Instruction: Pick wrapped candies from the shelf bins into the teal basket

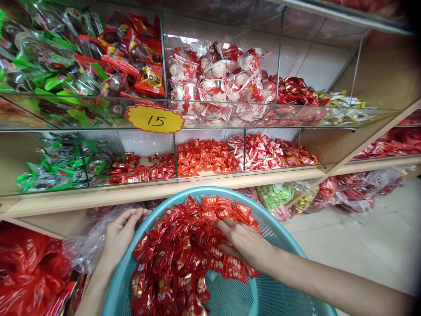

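A large teal plastic basket (283, 224) holds many small red wrapped candies (177, 250), heaped at its left and back, with its mesh bottom showing at the front right. My left hand (123, 230) is at the basket's left rim, its fingers bent together near the edge; what they hold, if anything, is hidden. Over the candies in the middle reaches my right hand (238, 241), palm down, its thumb and fingers apart and touching the red packets. Its fingertips are partly lost among the wrappers.
Glass-fronted shelves behind the basket hold candies in compartments, with a yellow "15" tag (155, 118). The wooden shelf edge (82, 196) runs behind the rim. Red plastic bags (29, 272) lie at the lower left; more bagged candies (355, 191) sit under the shelf at right.
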A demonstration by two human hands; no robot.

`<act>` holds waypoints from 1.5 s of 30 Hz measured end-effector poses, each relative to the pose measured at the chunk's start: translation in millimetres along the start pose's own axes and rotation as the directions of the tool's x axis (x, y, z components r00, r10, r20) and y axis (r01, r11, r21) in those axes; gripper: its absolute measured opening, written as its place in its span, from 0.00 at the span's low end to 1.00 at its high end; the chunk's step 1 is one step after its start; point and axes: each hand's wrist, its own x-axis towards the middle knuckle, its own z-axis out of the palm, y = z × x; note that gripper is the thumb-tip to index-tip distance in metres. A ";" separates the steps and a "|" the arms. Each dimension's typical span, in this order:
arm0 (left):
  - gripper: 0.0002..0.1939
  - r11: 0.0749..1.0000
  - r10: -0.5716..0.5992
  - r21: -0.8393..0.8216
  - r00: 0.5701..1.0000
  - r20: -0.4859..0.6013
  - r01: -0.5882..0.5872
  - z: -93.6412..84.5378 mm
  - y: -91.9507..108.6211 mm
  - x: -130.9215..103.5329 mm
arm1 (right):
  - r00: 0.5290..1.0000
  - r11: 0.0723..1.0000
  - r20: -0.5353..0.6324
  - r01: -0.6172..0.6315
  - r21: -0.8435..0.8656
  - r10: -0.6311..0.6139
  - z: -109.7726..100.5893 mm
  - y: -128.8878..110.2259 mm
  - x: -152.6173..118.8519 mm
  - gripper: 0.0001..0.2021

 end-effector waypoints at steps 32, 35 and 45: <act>0.19 1.000 0.019 0.010 0.999 0.033 -0.019 -4.8 -12.8 8.3 | 0.995 0.970 0.018 -0.096 -0.222 0.102 -86.6 75.0 177.7 0.13; 0.19 1.000 0.003 0.005 0.999 0.035 -0.003 -5.6 -14.8 9.8 | 0.995 0.978 0.007 -0.098 -0.183 0.101 -86.3 74.6 177.8 0.12; 0.20 1.000 -0.008 0.000 0.999 0.040 0.008 -5.4 -12.0 7.0 | 0.910 0.939 -0.398 0.028 0.343 0.118 -100.7 64.0 153.0 0.15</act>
